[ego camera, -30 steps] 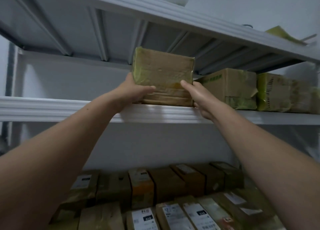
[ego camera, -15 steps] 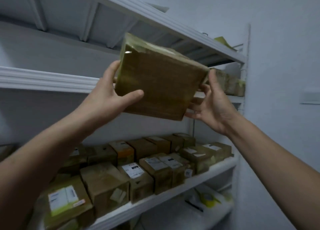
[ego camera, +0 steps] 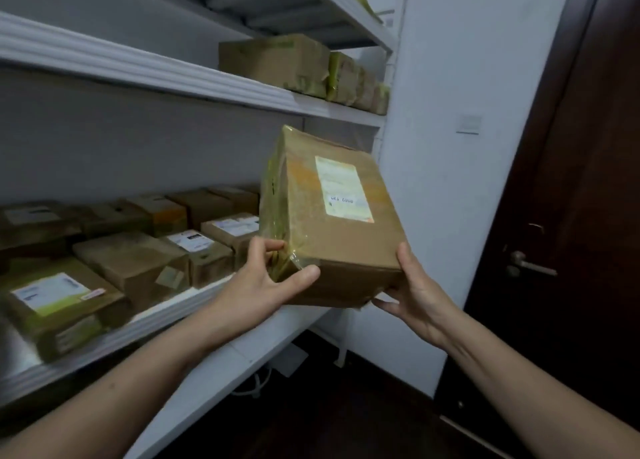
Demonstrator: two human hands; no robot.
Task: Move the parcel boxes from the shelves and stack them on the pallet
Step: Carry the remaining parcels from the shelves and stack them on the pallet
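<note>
The parcel box (ego camera: 332, 223) is in the air, clear of the shelving, tilted with its labelled face up towards the camera and carried between both hands. The left grip (ego camera: 266, 282) pinches the near left corner, thumb across the front face and fingers curled round the taped side. The right grip (ego camera: 415, 292) cups the near right corner from below, thumb lying up the edge. To carry it well, I would slide the left fingers further under the base so both palms bear the weight, level the box, and keep it close to the body while turning; the glossy tape under the left thumb looks slippery. The pallet is not in view, so the turn should go on away from the lower shelf (ego camera: 173, 306), just left of the left grip, minding the door (ego camera: 571, 216) beyond the right grip. Half a second ago the box was held higher, level with the upper shelf (ego camera: 156, 77), showing its plain underside; since then it has come down and tipped so the label shows, and the view has swung right.
</note>
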